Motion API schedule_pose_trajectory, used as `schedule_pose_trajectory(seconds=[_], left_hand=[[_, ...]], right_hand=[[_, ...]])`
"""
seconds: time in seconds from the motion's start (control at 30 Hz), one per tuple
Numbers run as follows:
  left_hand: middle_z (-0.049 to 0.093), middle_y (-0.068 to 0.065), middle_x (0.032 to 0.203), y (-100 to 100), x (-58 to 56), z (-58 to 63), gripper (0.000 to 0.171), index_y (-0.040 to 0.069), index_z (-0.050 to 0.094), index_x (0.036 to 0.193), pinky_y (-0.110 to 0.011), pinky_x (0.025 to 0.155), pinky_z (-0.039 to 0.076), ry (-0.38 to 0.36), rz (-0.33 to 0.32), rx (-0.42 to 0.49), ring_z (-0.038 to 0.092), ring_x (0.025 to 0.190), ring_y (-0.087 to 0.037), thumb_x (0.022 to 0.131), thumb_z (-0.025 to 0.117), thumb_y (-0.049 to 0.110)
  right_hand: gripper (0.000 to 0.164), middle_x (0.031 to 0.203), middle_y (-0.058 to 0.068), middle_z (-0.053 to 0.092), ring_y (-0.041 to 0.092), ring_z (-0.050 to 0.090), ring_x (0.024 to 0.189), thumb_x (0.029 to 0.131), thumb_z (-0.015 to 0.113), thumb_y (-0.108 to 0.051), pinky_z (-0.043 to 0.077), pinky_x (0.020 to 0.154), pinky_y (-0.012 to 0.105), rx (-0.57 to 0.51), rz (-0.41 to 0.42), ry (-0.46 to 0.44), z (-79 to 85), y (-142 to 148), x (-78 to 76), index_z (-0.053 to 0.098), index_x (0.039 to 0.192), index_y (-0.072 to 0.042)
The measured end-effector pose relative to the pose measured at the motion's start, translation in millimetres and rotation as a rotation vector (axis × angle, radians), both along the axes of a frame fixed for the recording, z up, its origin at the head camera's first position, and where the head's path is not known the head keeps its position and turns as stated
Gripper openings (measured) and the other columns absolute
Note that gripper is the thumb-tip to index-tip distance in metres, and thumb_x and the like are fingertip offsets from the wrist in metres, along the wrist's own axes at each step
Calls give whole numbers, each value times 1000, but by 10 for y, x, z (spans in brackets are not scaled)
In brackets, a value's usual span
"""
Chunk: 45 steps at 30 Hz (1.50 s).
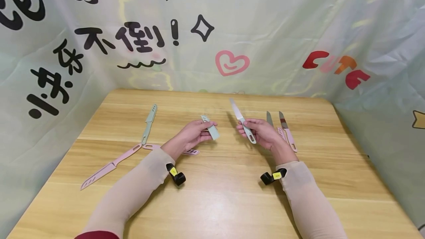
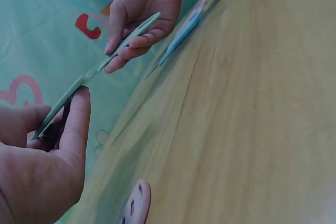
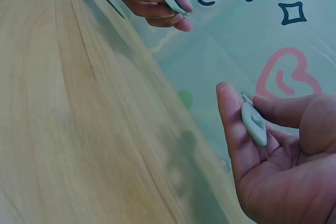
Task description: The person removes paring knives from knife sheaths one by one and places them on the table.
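Observation:
My left hand (image 1: 196, 134) pinches a pale green blade cover (image 1: 213, 132) with slots near one end, between thumb and fingers above the table. To its right, my right hand (image 1: 262, 132) grips a pale green knife (image 1: 248, 132) by its handle, the bare blade pointing up and away. In the left wrist view, the cover (image 2: 58, 107) and the knife (image 2: 139, 32) nearly line up end to end. Only the knife's handle end (image 3: 254, 124) shows clearly in the right wrist view. A pink covered knife (image 1: 192, 152) lies under the left wrist, partly hidden.
Left on the wooden table (image 1: 219, 202) lie a green covered knife (image 1: 149, 123) and a pink covered knife (image 1: 113, 165). Beyond the right hand are a bare-bladed pink knife (image 1: 288, 134), a pink slotted cover (image 1: 281, 132) and a grey-green tapered piece (image 1: 269, 118). Printed curtains (image 1: 272, 28) surround the table.

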<state>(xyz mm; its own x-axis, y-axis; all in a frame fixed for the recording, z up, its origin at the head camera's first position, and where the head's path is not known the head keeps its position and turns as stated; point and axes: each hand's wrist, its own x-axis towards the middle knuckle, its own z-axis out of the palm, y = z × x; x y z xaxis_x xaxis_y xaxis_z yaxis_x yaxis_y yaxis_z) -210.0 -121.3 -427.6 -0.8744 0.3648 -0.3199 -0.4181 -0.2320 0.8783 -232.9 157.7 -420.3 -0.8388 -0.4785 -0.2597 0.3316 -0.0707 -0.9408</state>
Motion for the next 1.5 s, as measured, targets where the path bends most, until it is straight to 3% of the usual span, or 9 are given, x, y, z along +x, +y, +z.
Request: schedule_pose_trajectory(seconds=[0.13, 0.33, 0.63, 1.1, 1.5], left_hand=[[62, -18, 113, 59, -49, -8, 34, -8, 54, 127, -34, 89, 56, 2, -10, -22, 68, 93, -24, 101, 55, 14], [59, -23, 125, 137, -123, -10, 34, -8, 54, 127, -34, 89, 57, 3, -25, -40, 68, 94, -23, 101, 55, 13], [64, -18, 108, 263, -259, -53, 32, -7, 58, 122, -32, 87, 58, 6, -54, -92, 68, 92, -25, 98, 61, 14], [64, -20, 109, 488, -417, -46, 35, -7, 54, 128, -33, 87, 58, 70, -130, -167, 66, 95, -27, 99, 59, 13], [67, -17, 102, 669, -480, 0, 35, -7, 57, 125, -31, 81, 59, 94, -162, -221, 67, 88, -22, 98, 62, 13]], right_hand=[[46, 119, 21, 63, 23, 67, 101, 106, 44, -15, 55, 93, 35, 2, -6, 4, -8, 12, 6, 37, 141, 15], [46, 122, 23, 62, 20, 68, 95, 105, 45, -15, 57, 88, 32, 12, -24, 20, -28, 25, -19, 38, 140, 14], [46, 120, 23, 63, 21, 68, 94, 105, 46, -14, 59, 83, 29, 11, -43, 39, -48, 79, -26, 37, 139, 16], [45, 130, 26, 55, 20, 65, 98, 106, 44, -15, 58, 85, 29, 98, -82, 40, -69, 180, -57, 35, 141, 12], [47, 114, 24, 57, 17, 66, 93, 106, 44, -14, 57, 86, 28, 128, -123, 43, -31, 226, -74, 32, 139, 16]])
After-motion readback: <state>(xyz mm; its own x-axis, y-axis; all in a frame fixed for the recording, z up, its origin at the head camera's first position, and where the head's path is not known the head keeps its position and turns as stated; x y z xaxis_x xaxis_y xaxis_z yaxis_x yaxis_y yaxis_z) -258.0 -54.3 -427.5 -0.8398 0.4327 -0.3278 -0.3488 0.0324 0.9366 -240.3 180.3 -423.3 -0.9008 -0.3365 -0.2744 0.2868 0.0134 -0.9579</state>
